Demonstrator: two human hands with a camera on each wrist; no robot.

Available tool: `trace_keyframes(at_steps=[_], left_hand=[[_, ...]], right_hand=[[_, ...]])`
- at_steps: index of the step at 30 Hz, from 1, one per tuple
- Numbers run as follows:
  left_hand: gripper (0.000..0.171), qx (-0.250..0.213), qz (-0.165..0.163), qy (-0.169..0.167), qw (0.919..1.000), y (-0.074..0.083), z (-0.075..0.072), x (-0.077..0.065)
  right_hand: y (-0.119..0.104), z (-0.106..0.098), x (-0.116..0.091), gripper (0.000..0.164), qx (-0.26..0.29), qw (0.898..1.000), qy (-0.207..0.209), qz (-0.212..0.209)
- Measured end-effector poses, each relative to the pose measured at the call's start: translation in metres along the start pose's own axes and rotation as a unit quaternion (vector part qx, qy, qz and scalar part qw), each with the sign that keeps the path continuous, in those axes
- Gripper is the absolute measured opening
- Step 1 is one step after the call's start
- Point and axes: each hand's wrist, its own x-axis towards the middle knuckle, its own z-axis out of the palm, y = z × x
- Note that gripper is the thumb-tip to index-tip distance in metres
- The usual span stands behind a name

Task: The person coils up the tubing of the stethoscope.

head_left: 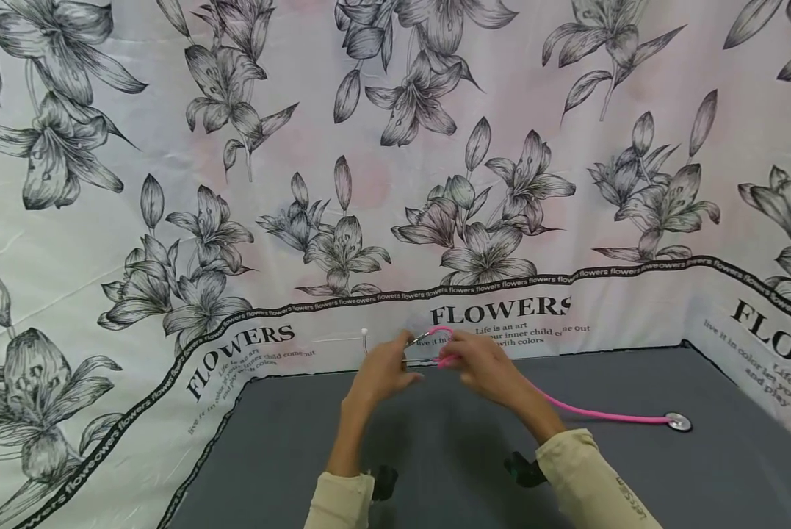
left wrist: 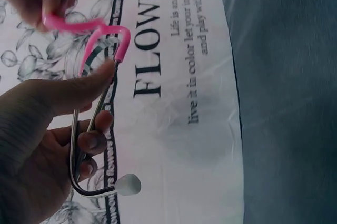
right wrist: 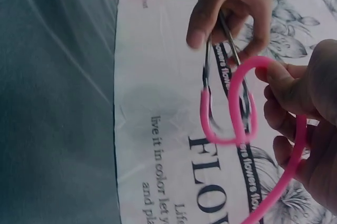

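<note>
A stethoscope with pink tubing [right wrist: 237,92] is held up between both hands over the far edge of the dark surface. My left hand [head_left: 385,367] grips its metal ear tubes [left wrist: 73,145], fingers curled behind them and thumb across the front. One pale ear tip [left wrist: 128,184] sticks out below that hand in the left wrist view. The right hand [head_left: 484,367] pinches the pink tube near the fork, thumb against fingers, as the right wrist view shows [right wrist: 310,103]. From there the tube runs right to the round metal chest piece [head_left: 678,422], which lies on the surface.
A dark grey tabletop [head_left: 448,470] spreads below the hands. Behind and beside it hangs a white sheet [head_left: 369,323] printed with lilies and the word FLOWERS. Its lower border meets the table's back edge. Dark bands [head_left: 526,470] show beneath the wrists.
</note>
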Motion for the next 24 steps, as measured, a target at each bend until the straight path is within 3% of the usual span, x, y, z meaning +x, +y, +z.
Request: trace_keyframes(at_steps=[4,11,15,20,24], left_hand=[[0.071,-0.023,0.011,0.007,0.9997,0.004,0.011,0.005],[0.064,-0.028,0.01,0.048,0.9984,0.016,0.029,0.004],[0.049,0.019,0.009,0.089,0.9958,0.025,0.038,0.004],[0.034,0.108,0.032,0.148,0.9825,0.031,0.035,0.009],[0.034,0.119,0.023,0.168,0.9783,0.03,0.03,0.009]], right_hand=[[0.005,0.013,0.007,0.012,0.003,1.0,0.015,0.004],[0.013,0.032,0.005,0.013,0.0,0.998,0.038,0.042],[0.015,0.038,-0.003,0.011,-0.007,0.997,0.05,0.055],[0.014,0.038,-0.001,0.01,-0.037,0.997,0.045,0.05],[0.014,0.035,0.004,0.011,-0.039,0.999,0.029,0.022]])
